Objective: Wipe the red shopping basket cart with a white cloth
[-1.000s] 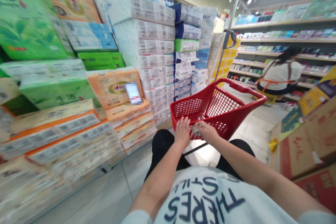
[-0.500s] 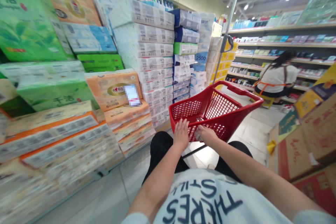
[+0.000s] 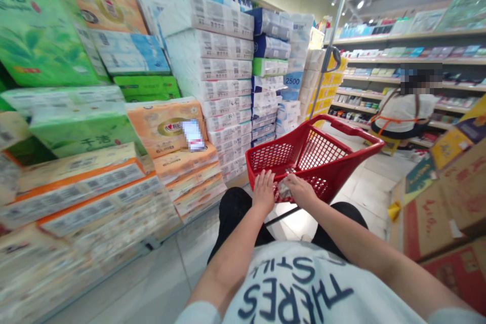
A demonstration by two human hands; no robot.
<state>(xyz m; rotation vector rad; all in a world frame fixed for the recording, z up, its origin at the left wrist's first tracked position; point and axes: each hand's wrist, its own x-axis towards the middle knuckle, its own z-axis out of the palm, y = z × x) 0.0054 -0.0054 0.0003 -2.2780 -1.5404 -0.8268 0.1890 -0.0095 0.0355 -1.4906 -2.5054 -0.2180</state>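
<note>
Both hands remain on the near rim of the red basket (image 3: 315,154), left hand (image 3: 263,191) flat with fingers spread, right hand (image 3: 301,190) curled over a crumpled wrapper (image 3: 283,191); view drifted slightly, grip unchanged.

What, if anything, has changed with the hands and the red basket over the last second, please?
Hardly anything. The left hand and right hand rest on the near rim of the red basket as before, the right hand with a small crumpled thing under it. The view only dipped and came back. The tissue packs on the left and the person in a white top by the shelves stayed put.
</note>
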